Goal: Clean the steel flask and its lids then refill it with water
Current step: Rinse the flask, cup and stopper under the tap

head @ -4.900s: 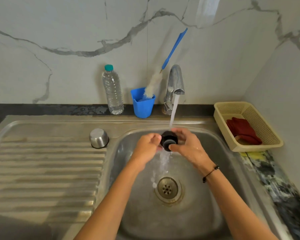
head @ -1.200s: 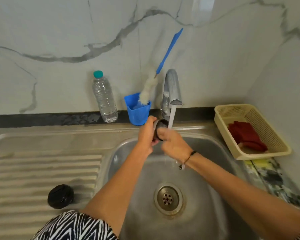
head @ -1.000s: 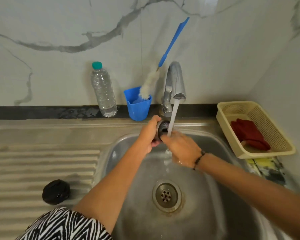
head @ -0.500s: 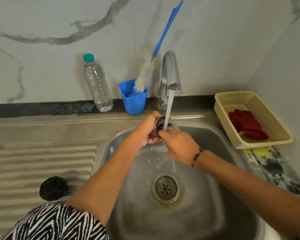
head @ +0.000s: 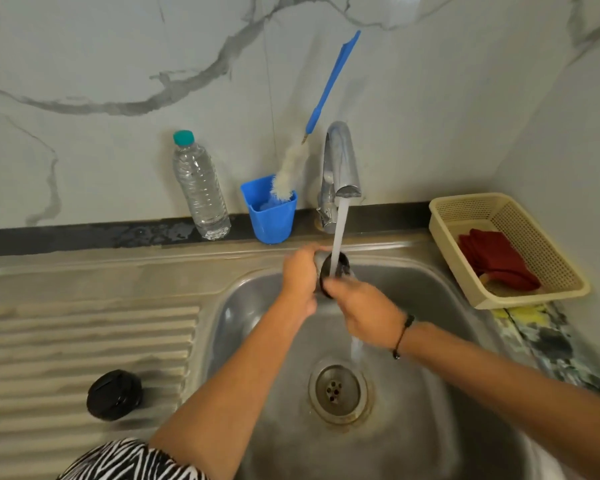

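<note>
The wet, rigid, probably slippery steel lid [head: 334, 271] is gripped at its rim by left hand [head: 300, 277], rubbed by right hand's [head: 364, 315] curled fingers, faucet [head: 340, 168] at twelve o'clock

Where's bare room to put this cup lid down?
Ribbed steel drainboard is bare behind the round black lid, up to the sink bowl's rim. Crowded: back ledge with clear plastic bottle, blue plastic cup and chrome tap.

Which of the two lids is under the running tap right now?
The steel cap, gripped by both hands; the black lid sits alone on the drainboard.
</note>
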`<state>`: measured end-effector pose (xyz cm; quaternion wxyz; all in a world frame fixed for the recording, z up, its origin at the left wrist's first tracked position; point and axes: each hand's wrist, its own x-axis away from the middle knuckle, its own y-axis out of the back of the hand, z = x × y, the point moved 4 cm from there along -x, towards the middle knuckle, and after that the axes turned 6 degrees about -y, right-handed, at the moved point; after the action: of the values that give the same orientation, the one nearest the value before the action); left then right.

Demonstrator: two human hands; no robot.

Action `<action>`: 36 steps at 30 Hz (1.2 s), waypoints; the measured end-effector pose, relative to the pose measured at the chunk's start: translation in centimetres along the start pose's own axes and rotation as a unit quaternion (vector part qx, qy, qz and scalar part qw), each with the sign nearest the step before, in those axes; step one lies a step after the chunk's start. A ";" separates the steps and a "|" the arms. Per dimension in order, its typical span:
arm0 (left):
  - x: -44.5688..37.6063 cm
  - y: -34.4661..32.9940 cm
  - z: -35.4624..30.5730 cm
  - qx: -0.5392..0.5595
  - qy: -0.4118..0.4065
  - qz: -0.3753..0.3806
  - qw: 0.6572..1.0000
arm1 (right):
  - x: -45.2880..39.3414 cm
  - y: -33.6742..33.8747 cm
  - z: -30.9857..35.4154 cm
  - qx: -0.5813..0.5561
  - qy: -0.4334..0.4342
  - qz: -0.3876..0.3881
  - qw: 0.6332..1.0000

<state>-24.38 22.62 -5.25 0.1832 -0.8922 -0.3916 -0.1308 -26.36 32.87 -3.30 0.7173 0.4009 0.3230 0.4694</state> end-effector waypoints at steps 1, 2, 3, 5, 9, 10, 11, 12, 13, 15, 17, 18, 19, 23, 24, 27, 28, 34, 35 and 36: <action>0.1 0.2 0.6 -0.031 0.047 0.017 0.998 | 0.1 0.1 -0.6 0.122 0.054 0.013 0.991; 0.3 0.4 1.1 -0.056 0.091 0.036 0.994 | 0.2 0.6 -1.0 0.200 0.111 -0.007 0.973; 0.4 0.5 1.4 -0.067 0.122 0.050 0.989 | 0.1 1.0 -1.3 0.242 0.164 -0.034 0.956; 0.3 0.5 1.3 -0.057 0.134 0.056 0.988 | 0.0 0.3 -1.4 0.293 0.193 -0.069 0.934; -0.3 0.9 2.0 -0.003 0.058 -0.009 0.998 | -0.5 -1.7 0.6 -0.039 -0.159 -0.059 0.985; -0.3 1.2 2.3 0.012 0.036 -0.021 0.999 | -0.6 -2.0 0.9 -0.245 -0.251 -0.039 0.936; -0.4 1.5 2.5 0.017 0.025 -0.024 0.999 | -0.6 -2.3 1.0 -0.362 -0.300 -0.045 0.882; -0.4 1.6 2.5 0.011 0.026 -0.020 0.999 | -0.2 -2.3 1.3 -0.397 -0.301 -0.056 0.865; -0.5 1.6 2.5 -0.002 0.041 -0.017 0.999 | 0.2 -2.2 1.4 -0.333 -0.255 -0.075 0.905; -0.2 1.2 2.4 -0.020 0.111 0.000 0.994 | 1.3 -2.4 1.4 -0.072 -0.119 -0.093 0.986; 0.1 0.8 2.2 -0.039 0.174 0.025 0.984 | 2.0 -3.3 0.0 0.095 -0.044 -0.074 0.992; 0.4 0.6 2.0 -0.034 0.185 0.029 0.982 | 1.8 -3.2 -0.6 0.092 -0.047 -0.060 0.993; 0.7 0.5 2.0 -0.014 0.175 0.030 0.984 | 1.5 -2.6 -0.6 0.066 -0.067 -0.055 0.994; 1.5 0.2 2.2 0.038 -0.110 -0.024 0.993 | -1.5 -0.6 -0.3 -0.419 -0.329 -0.119 0.838; 1.7 0.3 2.1 0.048 -0.134 -0.026 0.989 | -1.8 -0.8 0.1 -0.456 -0.354 -0.141 0.805; 0.6 0.6 1.0 0.015 -0.103 -0.020 0.994 | -0.7 -1.5 0.9 -0.293 -0.286 -0.146 0.900; 0.3 0.9 0.9 0.005 -0.057 -0.019 0.998 | 0.1 -1.7 1.1 -0.185 -0.207 -0.113 0.954; 0.9 2.5 2.9 -0.055 0.169 0.066 0.982 | 0.2 -0.1 -0.9 0.290 0.258 -0.011 0.921; 0.9 2.1 2.4 -0.045 0.153 0.065 0.985 | 0.1 0.1 -0.6 0.285 0.237 -0.040 0.928; 1.0 1.7 1.8 -0.035 0.124 0.054 0.990 | 0.1 0.1 0.0 0.265 0.170 -0.060 0.947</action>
<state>-22.26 22.95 -6.91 0.2058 -0.8948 -0.3118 -0.2444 -26.34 33.01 -3.23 0.5462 0.4708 0.5764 0.3843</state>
